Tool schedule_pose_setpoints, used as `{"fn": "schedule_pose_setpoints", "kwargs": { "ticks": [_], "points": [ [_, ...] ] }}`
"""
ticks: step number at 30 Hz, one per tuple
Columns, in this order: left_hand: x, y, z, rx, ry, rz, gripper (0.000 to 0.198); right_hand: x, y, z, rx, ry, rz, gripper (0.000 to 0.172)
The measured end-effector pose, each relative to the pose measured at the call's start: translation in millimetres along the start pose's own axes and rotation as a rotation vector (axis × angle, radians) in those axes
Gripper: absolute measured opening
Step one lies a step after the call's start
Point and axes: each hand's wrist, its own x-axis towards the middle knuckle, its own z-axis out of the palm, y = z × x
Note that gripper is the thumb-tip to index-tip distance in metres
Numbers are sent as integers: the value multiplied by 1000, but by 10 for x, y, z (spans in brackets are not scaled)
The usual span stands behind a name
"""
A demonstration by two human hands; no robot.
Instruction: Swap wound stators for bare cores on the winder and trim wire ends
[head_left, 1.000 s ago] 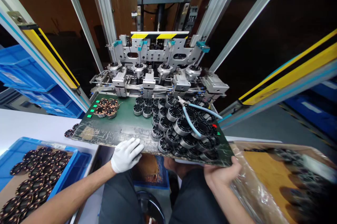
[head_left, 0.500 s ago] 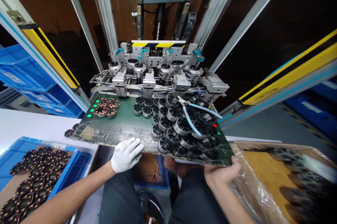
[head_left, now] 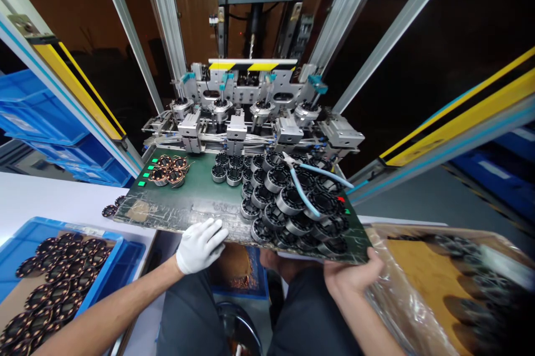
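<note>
My left hand, in a white glove, lies with its fingers stretched out on the front edge of a green, scuffed work board. My bare right hand grips that board's front right corner, the thumb at the edge and the other fingers partly hidden below. Stacked motor stator cores, black with silver rims, cover the board's right side. On top of them rest cutting pliers with light blue handles, touched by neither hand. A few copper-wound stators sit at the board's back left.
Behind the board stands a winding machine with several spindle fixtures and a yellow-black striped bar. A blue tray of wound stators is at left. A plastic-lined carton with cores is at right. Yellow guard posts flank the machine.
The machine's striped bar and the teal clamps below it have risen slightly. Both my hands, the cores and the pliers stay in place.
</note>
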Motion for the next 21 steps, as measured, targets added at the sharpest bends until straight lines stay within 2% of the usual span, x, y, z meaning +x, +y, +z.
{"fn": "schedule_pose_setpoints", "kwargs": {
  "ticks": [21],
  "points": [
    [-76, -11, 37, 12, -32, -2, 34, -41, 1, 27, -60, -9, -38, 47]
  ]
}}
